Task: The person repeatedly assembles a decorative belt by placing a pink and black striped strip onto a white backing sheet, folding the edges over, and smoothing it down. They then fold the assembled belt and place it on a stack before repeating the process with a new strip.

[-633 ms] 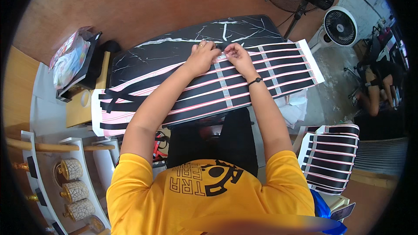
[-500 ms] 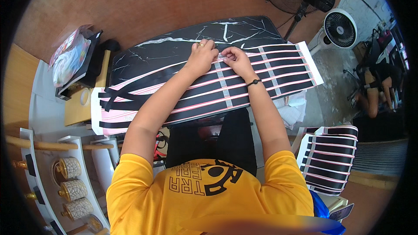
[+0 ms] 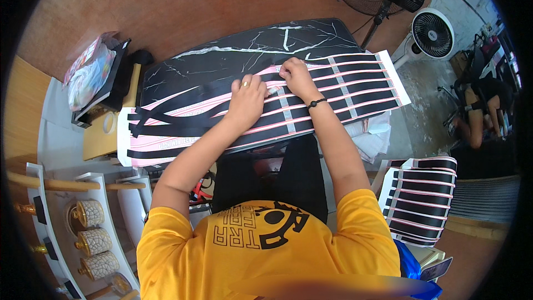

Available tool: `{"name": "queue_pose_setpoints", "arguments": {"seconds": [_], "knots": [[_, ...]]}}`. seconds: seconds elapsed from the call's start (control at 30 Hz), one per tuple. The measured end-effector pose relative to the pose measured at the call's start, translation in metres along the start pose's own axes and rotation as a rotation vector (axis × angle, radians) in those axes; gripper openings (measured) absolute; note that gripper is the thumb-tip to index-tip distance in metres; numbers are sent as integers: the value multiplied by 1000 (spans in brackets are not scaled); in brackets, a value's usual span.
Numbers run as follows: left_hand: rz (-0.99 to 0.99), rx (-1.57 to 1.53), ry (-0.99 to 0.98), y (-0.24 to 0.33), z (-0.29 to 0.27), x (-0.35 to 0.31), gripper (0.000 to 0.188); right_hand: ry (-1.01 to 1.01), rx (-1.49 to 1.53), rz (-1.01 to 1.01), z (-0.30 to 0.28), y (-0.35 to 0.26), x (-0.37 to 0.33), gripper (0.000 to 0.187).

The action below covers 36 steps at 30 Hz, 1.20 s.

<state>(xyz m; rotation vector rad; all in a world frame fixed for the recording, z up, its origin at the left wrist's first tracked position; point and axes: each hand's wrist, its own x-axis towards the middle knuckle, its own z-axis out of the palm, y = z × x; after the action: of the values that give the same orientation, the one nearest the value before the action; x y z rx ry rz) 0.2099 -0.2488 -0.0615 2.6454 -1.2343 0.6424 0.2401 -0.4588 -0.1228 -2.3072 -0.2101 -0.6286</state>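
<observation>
A long pink-and-white card (image 3: 172, 145) with several black fabric strips (image 3: 355, 87) along it lies across the table. Bands of silvery tape (image 3: 288, 114) cross the strips, and toward the left some strips hang loose and cross over each other. My left hand (image 3: 248, 100) rests on the middle of the strips with its fingers curled, its thumb beside a lifted, crumpled bit of tape (image 3: 273, 90). Just to the right, my right hand (image 3: 298, 79) is closed in a pinch at the far edge of the card; what sits between its fingertips is hidden.
Under the card is a black marble-patterned table (image 3: 222, 58). A second strip-covered bundle (image 3: 419, 203) lies at the lower right. Two fans (image 3: 433, 33) stand at the back right, and another person (image 3: 483, 103) sits beyond. A tape roll (image 3: 109, 123) is at the left.
My left hand has slid toward me and slightly left. My right hand has shifted a little, its fingers now curled downward. The far strips at the middle have come loose, baring pink card.
</observation>
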Motion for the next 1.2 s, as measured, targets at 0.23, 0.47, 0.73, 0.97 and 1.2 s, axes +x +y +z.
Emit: {"name": "queue_pose_setpoints", "arguments": {"seconds": [0.23, 0.47, 0.73, 0.97, 1.2], "knots": [[-217, -60, 93, 18, 0, -12, 4, -1, 375, -50, -32, -11, -4, 16], [-248, -114, 61, 15, 3, -23, 2, -192, -183, -24, -34, -14, -32, 16], [-312, -209, 27, 31, -28, -67, 3, -33, -39, 18, -29, -8, -24, 12], [-384, -240, 131, 29, -23, -59, 4, -146, -50, -146, -45, -28, -55, 20], [-315, -326, 94, 48, -38, -74, 5, -117, -40, -36, -41, -30, -56, 26]]}}
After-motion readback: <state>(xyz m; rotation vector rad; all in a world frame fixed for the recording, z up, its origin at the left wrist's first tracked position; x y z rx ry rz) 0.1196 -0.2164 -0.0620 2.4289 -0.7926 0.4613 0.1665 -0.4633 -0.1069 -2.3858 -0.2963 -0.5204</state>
